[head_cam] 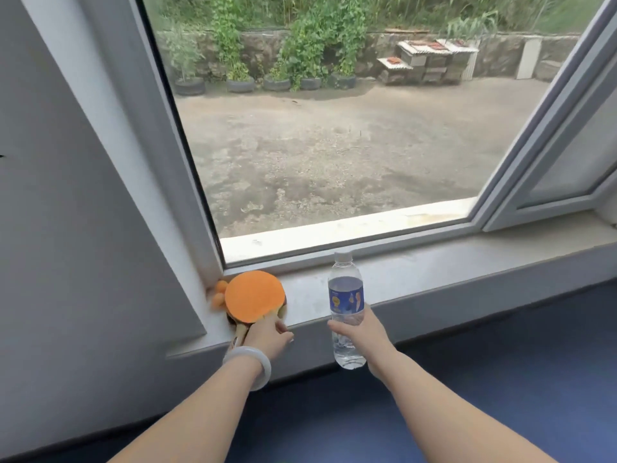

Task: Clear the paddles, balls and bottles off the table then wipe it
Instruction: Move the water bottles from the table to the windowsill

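Clear glossy plastic bottle (pixel 346 309) (paper-like blue label) — matt orange rubber paddle (pixel 254 296) — smooth grey sill (pixel 434 279).

Grey windowsill (pixel 434 279) — orange paddle (pixel 255 297) at left corner, orange balls (pixel 219 294) beside it.

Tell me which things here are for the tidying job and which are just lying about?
For the job: orange paddle, orange balls, water bottle in the right hand, left hand on the paddle's handle.
Just there: tyre planters outside, stacked boxes outside, white bangle.
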`<state>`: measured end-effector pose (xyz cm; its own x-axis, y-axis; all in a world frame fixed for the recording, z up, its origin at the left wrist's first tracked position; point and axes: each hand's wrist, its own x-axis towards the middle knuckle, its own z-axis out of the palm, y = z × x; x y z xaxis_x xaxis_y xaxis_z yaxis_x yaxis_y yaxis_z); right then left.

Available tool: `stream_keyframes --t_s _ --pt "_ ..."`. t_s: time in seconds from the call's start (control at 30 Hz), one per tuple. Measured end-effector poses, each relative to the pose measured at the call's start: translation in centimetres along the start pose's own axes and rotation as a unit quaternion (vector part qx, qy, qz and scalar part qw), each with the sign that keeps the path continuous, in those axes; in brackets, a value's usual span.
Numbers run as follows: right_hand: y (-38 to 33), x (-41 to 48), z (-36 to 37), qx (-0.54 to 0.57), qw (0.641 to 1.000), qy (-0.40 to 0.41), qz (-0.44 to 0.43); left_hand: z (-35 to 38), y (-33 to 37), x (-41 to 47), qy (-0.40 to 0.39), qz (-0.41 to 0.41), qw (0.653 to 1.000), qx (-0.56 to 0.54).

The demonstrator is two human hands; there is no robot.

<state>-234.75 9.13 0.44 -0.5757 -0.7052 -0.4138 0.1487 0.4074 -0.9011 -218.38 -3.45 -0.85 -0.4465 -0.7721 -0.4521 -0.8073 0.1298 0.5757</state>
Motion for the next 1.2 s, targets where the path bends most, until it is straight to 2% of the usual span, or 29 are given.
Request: stream_keyframes --t_s 0.3,0.6,0.7,0.97,1.2 --pt "-1.8 12.0 0.0 -0.024 0.998 -0.057 0.029 -0.7 2.5 8.4 0.017 -0.062 0.997 -0.042" --pt "-3.3 22.7 2.3 -0.077 0.982 -0.169 0.038 0.3 4.8 12.6 0.08 -0.172 0.977 -0.096" --pt "-3.1 24.3 3.5 -0.11 0.977 -0.179 0.034 0.8 4.8 13.2 0.085 -0.203 0.97 -0.106" --pt "-2.8 26.2 7.7 -0.116 0.97 -0.21 0.023 1.6 3.5 13.4 0.116 -0.259 0.951 -0.127" --pt "-1.8 26.6 9.7 -0.132 0.96 -0.245 -0.04 1.5 2.6 13.1 0.155 -0.278 0.937 -0.14"
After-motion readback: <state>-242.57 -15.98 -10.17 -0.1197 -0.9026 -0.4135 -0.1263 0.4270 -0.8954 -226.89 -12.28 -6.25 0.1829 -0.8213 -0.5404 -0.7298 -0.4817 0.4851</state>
